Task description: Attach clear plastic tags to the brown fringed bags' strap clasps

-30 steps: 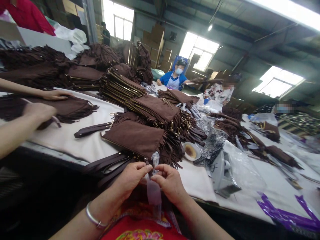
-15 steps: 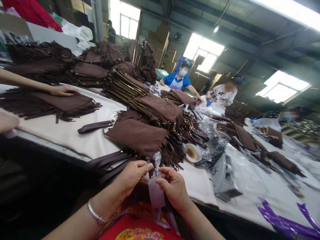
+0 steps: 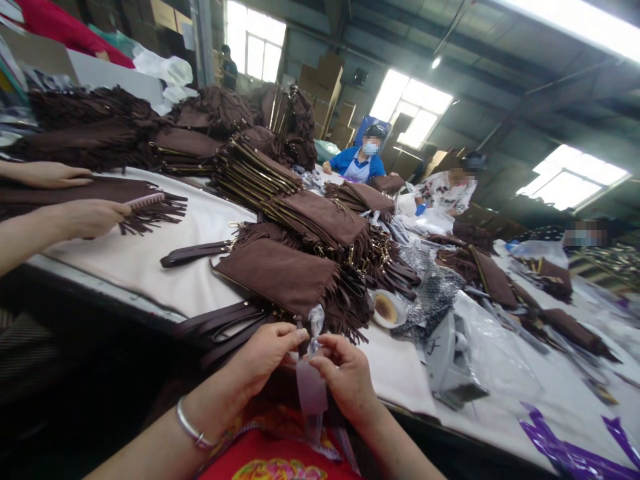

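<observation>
A brown fringed clutch bag (image 3: 277, 273) lies at the table edge in front of me, its fringe toward the right and dark wrist straps (image 3: 225, 327) beside it. At its near corner hangs a twisted clear plastic wrap (image 3: 316, 320) with a pale translucent tag (image 3: 311, 387) below it. My right hand (image 3: 350, 377) pinches the wrap just above the tag between thumb and fingers. Close beside it, my left hand (image 3: 267, 353) has thumb and forefinger pressed together at a narrow brown strip (image 3: 302, 343); how firmly it is held is hard to make out.
Stacked brown bags (image 3: 320, 217) rise behind. To the right are a small bowl (image 3: 387, 309), a grey-white box (image 3: 453, 360), and purple plastic (image 3: 575, 440). At left, a co-worker's hand holds a comb (image 3: 145, 200) over a bag's fringe (image 3: 165, 210). Other people sit across the table.
The co-worker's bag at left has shifted leftward, and a hand with a comb now reaches over its fringe. My own hands stay nearly in place on the wrap and strip.
</observation>
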Tool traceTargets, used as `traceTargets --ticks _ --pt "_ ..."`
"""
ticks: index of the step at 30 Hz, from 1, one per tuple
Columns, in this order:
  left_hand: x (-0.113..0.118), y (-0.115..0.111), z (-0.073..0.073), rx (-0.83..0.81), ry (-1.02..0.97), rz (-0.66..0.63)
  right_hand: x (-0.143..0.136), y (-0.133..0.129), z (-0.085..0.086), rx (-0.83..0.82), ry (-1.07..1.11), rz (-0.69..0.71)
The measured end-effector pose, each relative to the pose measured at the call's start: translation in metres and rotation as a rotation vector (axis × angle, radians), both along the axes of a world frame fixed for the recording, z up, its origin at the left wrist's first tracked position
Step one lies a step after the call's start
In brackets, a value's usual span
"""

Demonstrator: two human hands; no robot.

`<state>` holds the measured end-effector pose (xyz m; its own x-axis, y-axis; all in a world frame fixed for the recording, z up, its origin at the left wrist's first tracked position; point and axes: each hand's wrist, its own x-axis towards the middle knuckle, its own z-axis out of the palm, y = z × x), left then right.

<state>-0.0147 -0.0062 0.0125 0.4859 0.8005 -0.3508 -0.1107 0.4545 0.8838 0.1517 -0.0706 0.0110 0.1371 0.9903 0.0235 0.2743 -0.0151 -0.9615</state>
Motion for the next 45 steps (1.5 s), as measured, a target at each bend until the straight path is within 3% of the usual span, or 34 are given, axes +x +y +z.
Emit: traceTargets --ticks 6,11,18,23,31,35,40,45 --pt "-0.003 -0.003 0.004 -0.167 -0.027 -0.086 0.0 0.007 -0.001 0.023 -0.077 -0.024" --pt "-0.002 -0.004 -0.001 -0.126 -0.103 -0.042 -0.002 0.008 -0.004 -0.025 -0.027 -0.057" --pt "0.004 -0.003 -0.006 -0.082 -0.073 0.004 -0.002 0.0 -0.01 -0.178 0.231 -0.088" --pt "0.005 -0.003 -0.005 -0.074 -0.057 0.004 0.002 -0.006 -0.015 -0.17 0.288 -0.073" --pt "-0.006 0.001 0.001 -0.145 -0.135 -0.06 0.007 -0.007 -0.011 0.016 -0.082 -0.17" --pt "-0.011 0.002 -0.004 -0.17 -0.2 -0.15 0.007 0.001 -0.006 0.035 -0.109 -0.234" --pt "-0.006 -0.002 -0.012 -0.115 -0.084 -0.095 0.001 0.011 -0.005 0.002 -0.005 -0.19" --pt "-0.005 -0.004 -0.014 -0.021 -0.003 -0.063 0.0 0.004 0.0 -0.111 0.066 -0.036"
